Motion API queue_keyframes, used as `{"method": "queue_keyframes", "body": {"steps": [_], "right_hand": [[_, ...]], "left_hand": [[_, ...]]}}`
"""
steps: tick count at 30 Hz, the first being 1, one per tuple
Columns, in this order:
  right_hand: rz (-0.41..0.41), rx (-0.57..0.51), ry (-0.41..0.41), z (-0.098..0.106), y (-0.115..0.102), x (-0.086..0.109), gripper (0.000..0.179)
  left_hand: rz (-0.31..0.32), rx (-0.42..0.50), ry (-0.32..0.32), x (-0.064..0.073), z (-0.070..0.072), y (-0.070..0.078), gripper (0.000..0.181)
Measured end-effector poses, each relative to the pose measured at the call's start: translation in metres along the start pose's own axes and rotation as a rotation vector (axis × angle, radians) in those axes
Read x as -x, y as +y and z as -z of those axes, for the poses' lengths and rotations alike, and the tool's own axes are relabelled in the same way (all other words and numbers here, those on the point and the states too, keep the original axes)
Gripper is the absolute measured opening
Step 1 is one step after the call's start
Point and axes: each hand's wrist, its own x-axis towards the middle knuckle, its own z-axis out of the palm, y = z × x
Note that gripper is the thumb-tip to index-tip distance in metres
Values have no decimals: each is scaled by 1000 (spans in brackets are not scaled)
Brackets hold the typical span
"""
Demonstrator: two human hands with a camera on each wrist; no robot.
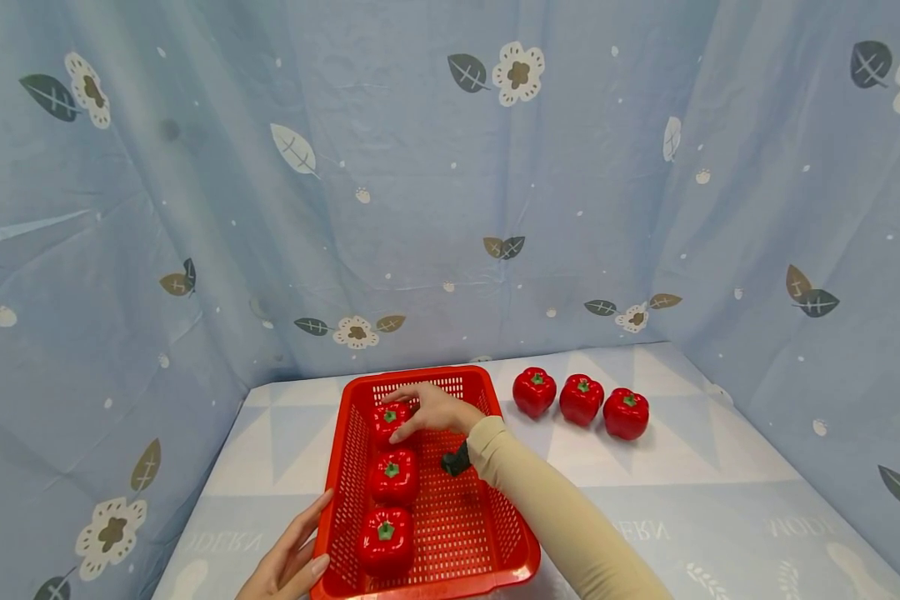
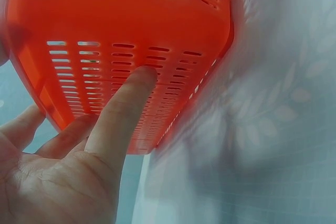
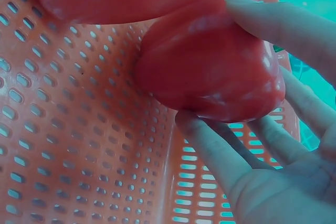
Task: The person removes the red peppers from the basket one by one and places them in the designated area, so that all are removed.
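Note:
A red perforated basket (image 1: 450, 590) contains a left-hand column of three red bell peppers. At its far end, my right hand (image 1: 437, 411) grips the farthest pepper (image 1: 387, 425), with thumb and fingers on opposite sides in the right wrist view (image 3: 210, 66). Closer to me sit the middle pepper (image 1: 394, 477) and the nearest pepper (image 1: 386, 543), green stems upward. My left hand (image 1: 288, 554) holds the basket's left side; in the left wrist view, its fingers (image 2: 123, 108) press the slotted outer wall (image 2: 131, 24) and reach under the rim.
Three more bell peppers stand in a row right of the basket: a left one (image 1: 534, 392), a middle one (image 1: 581, 399) and a right one (image 1: 626, 413). A patterned cloth (image 1: 690, 500) covers the table. Behind hangs a blue floral curtain (image 1: 420, 167).

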Motion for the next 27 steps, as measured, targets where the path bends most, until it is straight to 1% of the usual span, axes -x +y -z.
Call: {"method": "queue_keyframes", "body": {"steps": [4,8,13,18,25,27], "right_hand": [[-5,1,8,-1,0,1,64],[-12,-4,14,-2,-1,2,64],[4,8,21,0,-3,3,63],[19,29,37,3,-5,5,63],[7,5,64,10,-12,10,60],[8,14,68,12,-15,11,59]], "left_hand": [[4,4,-5,0,0,0,83],[12,7,3,0,0,0,84],[20,12,13,0,1,0,85],[21,10,16,0,1,0,85],[17,4,17,-1,1,0,85],[15,2,18,-1,2,0,85]]}}
